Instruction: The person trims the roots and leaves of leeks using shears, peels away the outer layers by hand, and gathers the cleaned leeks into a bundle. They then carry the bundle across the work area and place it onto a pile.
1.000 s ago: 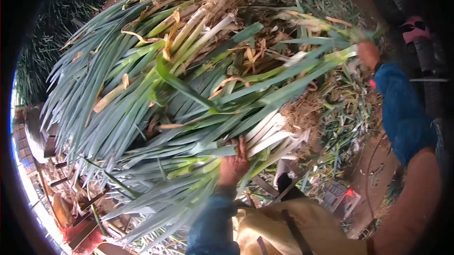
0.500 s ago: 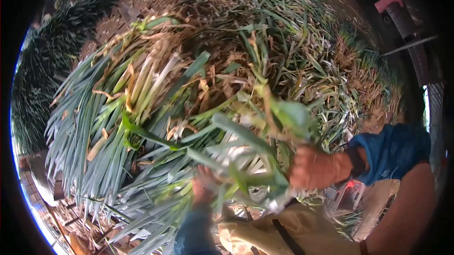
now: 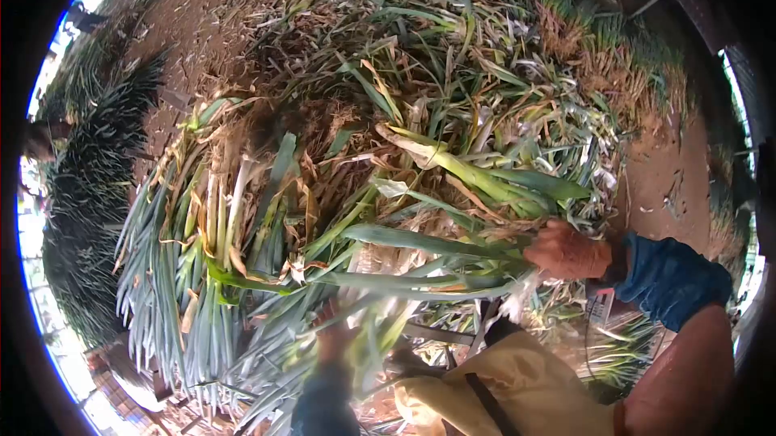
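Note:
My right hand [image 3: 568, 250] is closed around long, flat green onion leaves [image 3: 428, 246], which stretch leftward from the fist over the pile. Some pale, ragged strips hang below that fist. At the lower middle, my left hand [image 3: 330, 329] is among the green onions [image 3: 275, 339]; motion blur and leaves hide its fingers. Blurred green stalks pass just right of it. A thick, yellowing stalk [image 3: 477, 177] with broad leaves lies above my right hand. On the left, a large bunch of green onions [image 3: 174, 266] lies with white stems up and leaves hanging down.
Loose leaf trimmings [image 3: 453, 40] cover the ground ahead. Bundled green onions with roots [image 3: 598, 32] stand at the upper right, and a dark green row [image 3: 89, 218] lines the left. A tan apron [image 3: 525, 379] covers my lap.
My right hand has moved right and slightly up, pulling the leaves out straighter. The thick yellowing stalk now lies on the pile. My left hand has shifted slightly left and down; the view has turned.

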`<state>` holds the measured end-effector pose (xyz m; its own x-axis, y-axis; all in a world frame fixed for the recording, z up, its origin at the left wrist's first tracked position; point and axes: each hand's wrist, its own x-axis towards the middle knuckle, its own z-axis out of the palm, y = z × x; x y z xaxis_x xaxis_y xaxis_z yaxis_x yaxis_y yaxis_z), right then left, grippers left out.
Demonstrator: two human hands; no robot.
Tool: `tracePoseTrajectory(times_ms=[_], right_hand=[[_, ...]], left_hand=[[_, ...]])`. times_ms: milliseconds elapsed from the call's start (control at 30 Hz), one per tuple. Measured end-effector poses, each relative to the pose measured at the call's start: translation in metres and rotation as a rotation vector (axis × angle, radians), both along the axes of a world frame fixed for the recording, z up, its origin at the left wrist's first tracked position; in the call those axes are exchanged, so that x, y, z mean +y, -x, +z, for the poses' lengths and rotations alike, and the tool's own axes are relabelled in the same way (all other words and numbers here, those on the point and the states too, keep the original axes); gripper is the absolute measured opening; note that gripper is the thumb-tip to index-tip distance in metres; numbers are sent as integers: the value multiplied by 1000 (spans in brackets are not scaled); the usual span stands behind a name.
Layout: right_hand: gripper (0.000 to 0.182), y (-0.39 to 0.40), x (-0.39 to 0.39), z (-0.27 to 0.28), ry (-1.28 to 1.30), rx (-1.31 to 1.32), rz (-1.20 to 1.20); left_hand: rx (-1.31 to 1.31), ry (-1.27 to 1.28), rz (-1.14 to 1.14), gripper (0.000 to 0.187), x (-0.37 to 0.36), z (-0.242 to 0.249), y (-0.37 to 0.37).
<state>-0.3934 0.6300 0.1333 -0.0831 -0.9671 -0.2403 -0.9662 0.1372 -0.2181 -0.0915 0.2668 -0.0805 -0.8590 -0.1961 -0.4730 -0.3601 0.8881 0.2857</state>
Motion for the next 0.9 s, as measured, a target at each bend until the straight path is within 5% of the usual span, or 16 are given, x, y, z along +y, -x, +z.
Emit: tracePoseTrajectory(times_ms=[33, 167, 300, 400, 500, 567, 600, 733, 833, 900], right_hand=[[30, -5, -2, 1, 16, -25, 11], [22, -14, -9, 10, 112, -81, 29], [15, -26, -20, 18, 215, -100, 72], [12, -38, -26, 26, 305, -117, 128], [13, -49, -25, 32, 398, -139, 205], [13, -56, -23, 34, 468, -150, 256], [13, -66, -21, 38, 292, -237, 302], [11, -40, 36, 42, 135, 162, 473], [8, -15, 87, 22, 104, 98, 147], [5, -1, 145, -4, -19, 15, -76]], left_hand=[[-75, -77, -44, 90, -11, 9, 1], [-525, 55, -14, 39, -36, 124, 82], [38, 200, 45, 26, -35, 182, 186], [270, 113, -29, 37, 23, 160, 265], [-290, -111, 194, 31, 118, 126, 327], [-297, -350, 329, 29, 151, 83, 322], [-239, -479, 419, 28, 156, 67, 316], [17, -1030, 753, 24, 121, 46, 285], [207, -1059, 780, 15, 86, 89, 300], [517, -1090, 636, 12, 34, 62, 303]])
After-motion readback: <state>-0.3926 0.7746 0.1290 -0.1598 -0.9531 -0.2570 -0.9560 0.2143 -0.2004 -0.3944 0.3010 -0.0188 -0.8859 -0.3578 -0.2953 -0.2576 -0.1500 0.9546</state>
